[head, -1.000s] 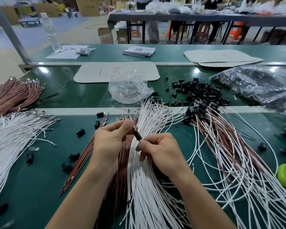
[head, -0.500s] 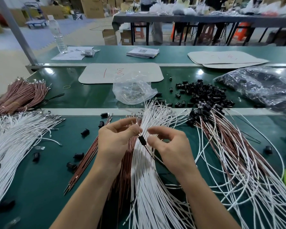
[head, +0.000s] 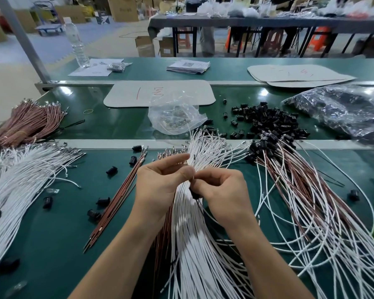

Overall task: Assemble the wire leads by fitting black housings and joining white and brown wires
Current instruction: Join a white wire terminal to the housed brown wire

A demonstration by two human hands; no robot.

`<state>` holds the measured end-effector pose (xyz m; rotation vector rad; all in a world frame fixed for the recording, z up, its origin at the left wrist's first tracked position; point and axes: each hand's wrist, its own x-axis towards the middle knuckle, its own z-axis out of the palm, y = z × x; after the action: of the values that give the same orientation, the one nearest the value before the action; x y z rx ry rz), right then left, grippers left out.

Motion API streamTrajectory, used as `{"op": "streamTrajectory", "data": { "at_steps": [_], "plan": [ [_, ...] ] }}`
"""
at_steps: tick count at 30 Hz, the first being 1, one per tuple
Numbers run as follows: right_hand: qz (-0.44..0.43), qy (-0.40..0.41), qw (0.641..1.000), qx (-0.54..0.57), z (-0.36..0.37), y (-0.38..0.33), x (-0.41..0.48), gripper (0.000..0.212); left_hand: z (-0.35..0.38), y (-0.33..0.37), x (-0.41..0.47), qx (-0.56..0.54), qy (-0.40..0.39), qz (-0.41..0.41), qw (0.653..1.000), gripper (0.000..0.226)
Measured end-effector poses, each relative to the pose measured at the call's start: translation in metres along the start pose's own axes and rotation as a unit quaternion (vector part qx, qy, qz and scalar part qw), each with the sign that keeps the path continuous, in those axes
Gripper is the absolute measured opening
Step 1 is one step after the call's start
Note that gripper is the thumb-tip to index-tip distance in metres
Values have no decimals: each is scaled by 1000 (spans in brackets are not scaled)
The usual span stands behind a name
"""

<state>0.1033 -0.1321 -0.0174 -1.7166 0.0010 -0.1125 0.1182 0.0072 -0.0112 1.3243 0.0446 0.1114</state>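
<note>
Over the white wire bundle (head: 194, 244) on the green tabletop (head: 52, 244), the left hand (head: 160, 186) pinches a wire tip (head: 193, 176) while the right hand (head: 225, 193) closes its grip round a black housing (head: 195, 194).

Two hands (head: 162, 186) (head: 222, 193) — one bottle (head: 77, 43), one rubber band (head: 89, 111) (housings (head: 268, 121) too many)

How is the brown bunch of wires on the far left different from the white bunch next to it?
The brown bunch is packed tight; the white bunch fans out loosely. The brown bunch lies on the farther belt, the white bunch on the nearer belt. Both have small metal tips at their right ends.
</note>
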Motion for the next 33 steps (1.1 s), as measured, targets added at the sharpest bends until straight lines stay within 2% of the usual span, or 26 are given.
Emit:
{"op": "streamTrajectory", "data": {
  "at_steps": [11, 14, 22, 33],
  "plan": [
    [-4, 13, 1000, -24, -2, 0, 0, 23, -2, 5, -1, -9, -8, -1, 1000, 18],
    [-11, 12, 999, -33, -3, 0, 0, 26, -3, 7, -2, -6, -10, -6, 1000, 9],
    [-32, 14, 995, -93, -4, 0, -4, 16, 0, 9, -3, 19, 6, 7, 1000, 25],
    [-50, 17, 986, -157, -2, -3, -8, 16, -4, 13, -4, 77, 9, 17, 997, 14]
  ]
}}
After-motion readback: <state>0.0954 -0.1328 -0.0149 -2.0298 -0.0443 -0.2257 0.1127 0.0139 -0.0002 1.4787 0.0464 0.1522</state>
